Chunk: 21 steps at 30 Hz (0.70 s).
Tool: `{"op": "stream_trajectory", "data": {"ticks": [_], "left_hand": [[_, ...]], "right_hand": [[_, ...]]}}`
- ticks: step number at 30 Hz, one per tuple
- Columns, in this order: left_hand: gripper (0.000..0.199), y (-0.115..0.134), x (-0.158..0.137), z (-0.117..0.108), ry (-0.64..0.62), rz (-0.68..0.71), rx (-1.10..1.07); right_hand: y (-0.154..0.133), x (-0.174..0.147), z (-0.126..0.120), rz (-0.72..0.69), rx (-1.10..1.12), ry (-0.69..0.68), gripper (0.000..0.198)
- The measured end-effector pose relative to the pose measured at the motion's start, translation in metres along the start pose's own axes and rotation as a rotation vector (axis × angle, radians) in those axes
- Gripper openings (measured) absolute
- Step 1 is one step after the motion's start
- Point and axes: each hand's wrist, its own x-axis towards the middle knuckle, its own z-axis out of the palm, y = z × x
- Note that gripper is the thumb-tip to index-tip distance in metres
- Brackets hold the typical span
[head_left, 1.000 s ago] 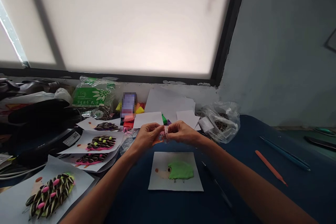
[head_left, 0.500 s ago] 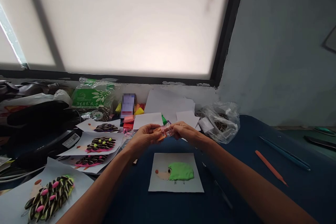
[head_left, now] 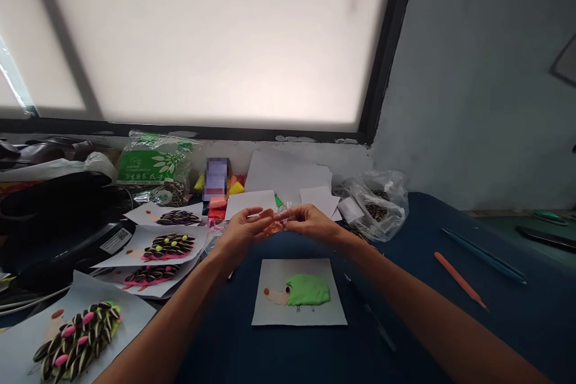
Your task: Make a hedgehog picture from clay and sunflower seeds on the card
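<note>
Above the far part of the desk, my left hand point(head_left: 246, 229) pinches a small clear plastic packet with orange-brown clay point(head_left: 273, 228) in it. My right hand point(head_left: 312, 223) has its fingers closed on the packet's right, see-through end. Below them lies a white paper card point(head_left: 265, 314) bearing a hedgehog shape. Its flat body is bright green clay point(head_left: 308, 290), with a pale face, a dark eye, a brown nose and thin drawn legs. How much clay the packet holds is hidden by my fingers.
Finished-looking hedgehog cards with striped sunflower seeds point(head_left: 81, 339) lie at left. Behind stand a green seed bag point(head_left: 153, 159), coloured clay packs point(head_left: 218, 203) and white paper sheets point(head_left: 288, 174). A clear bag of seeds point(head_left: 378, 207), an orange tool point(head_left: 459, 281) and blue tweezers point(head_left: 486, 255) are at right.
My hands have drawn slightly closer together around the packet, and my right fingers have shifted left over its end. The whole view has moved a little; the card lies still.
</note>
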Motion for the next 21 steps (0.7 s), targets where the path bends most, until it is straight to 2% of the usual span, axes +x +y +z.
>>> {"op": "stream_trajectory", "data": {"ticks": [4,9,15,21], "left_hand": [[0.043,-0.002,0.003,-0.001,-0.027,-0.045,0.045],[0.046,0.002,0.003,-0.002,-0.015,-0.036,0.064],[0.029,0.003,-0.004,0.004,-0.047,-0.03,0.113],[0.011,0.011,-0.008,0.008,0.024,-0.055,0.185]], "right_hand": [[0.0,0.001,-0.001,-0.023,0.012,0.018,0.025],[0.005,0.005,-0.002,-0.048,0.007,0.024,0.022],[0.009,0.005,0.002,-0.065,-0.015,0.021,0.022],[0.006,0.003,0.007,-0.095,-0.027,0.024,0.017]]}}
